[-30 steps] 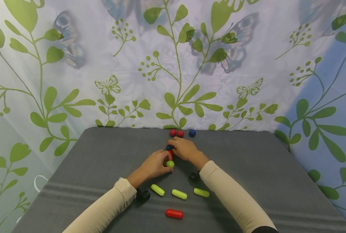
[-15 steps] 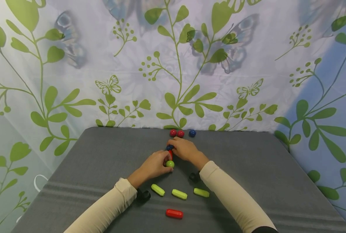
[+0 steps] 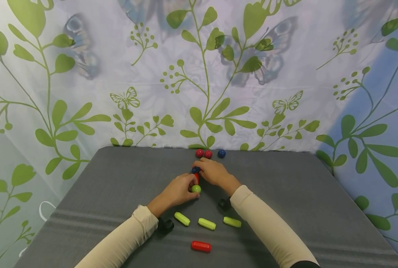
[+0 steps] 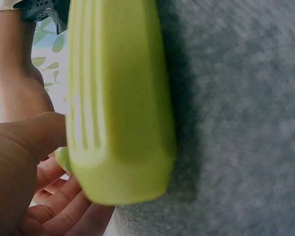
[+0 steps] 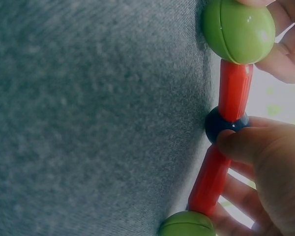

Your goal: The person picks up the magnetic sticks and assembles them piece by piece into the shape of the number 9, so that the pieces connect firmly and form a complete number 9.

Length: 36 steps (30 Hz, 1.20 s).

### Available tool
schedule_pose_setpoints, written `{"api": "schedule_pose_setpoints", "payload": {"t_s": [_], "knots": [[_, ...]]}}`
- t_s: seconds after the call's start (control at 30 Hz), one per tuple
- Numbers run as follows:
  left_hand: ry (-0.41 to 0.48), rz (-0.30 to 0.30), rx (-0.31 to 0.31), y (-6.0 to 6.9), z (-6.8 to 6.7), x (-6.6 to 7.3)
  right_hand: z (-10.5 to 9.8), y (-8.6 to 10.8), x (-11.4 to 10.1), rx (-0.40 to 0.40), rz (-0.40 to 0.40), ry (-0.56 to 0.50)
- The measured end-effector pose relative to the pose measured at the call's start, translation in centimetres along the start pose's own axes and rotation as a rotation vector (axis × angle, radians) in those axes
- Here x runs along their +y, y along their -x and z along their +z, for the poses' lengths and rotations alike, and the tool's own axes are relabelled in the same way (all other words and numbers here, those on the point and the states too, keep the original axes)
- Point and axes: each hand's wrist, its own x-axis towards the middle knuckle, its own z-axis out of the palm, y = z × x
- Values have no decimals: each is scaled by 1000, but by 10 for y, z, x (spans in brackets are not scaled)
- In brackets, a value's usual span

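The left hand (image 3: 177, 189) pinched a green ball (image 3: 196, 189). The right hand (image 3: 214, 171) held a blue ball (image 5: 217, 124). A red stick (image 5: 234, 91) between them touched both, in front of two red balls (image 3: 199, 153).

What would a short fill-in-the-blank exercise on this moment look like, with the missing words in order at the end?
1. The right hand has its thumb on the ____ ball between two red sticks.
2. The left hand holds a ____ ball.
3. Near the far edge of the table, two ____ balls sit beside a single blue ball.
4. The loose red stick lies nearer the person than all ____ loose yellow-green sticks.

Missing words: blue; green; red; three.
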Motion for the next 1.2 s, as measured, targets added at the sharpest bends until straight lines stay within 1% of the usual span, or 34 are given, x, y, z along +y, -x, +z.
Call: {"api": "schedule_pose_setpoints", "payload": {"t_s": [0.2, 0.33, 0.43, 0.5, 0.57, 0.7, 0.8, 0.9, 0.97, 1.1, 1.2], "knots": [[-4, -3, -5, -1, -1, 0, 1, 2, 2, 7, -18, -6], [11, -3, -7, -2, 0, 1, -1, 8, 3, 7, -21, 1], [27, -5, -8, -2, -1, 2, -3, 16, 4, 24, -24, -2], [28, -6, -10, -1, -1, 2, -5, 22, 5, 52, -38, -3], [23, -4, -11, -1, -1, 1, -7, 30, 4, 96, -64, -7], [19, -9, -14, 0, -1, -1, -9, 50, 1, 184, -143, 20], [26, -20, -14, 1, -1, -2, -10, 70, -7, 210, -196, 54], [32, -25, -8, 2, -2, -2, -14, 89, -19, 195, -244, 66], [38, -25, -3, 2, -3, -2, -16, 101, -28, 168, -273, 59], [38, -10, 8, 1, -4, 0, -18, 120, -46, 64, -323, 29], [35, 7, 12, 0, -3, 2, -18, 130, -54, -4, -332, 20]]}}
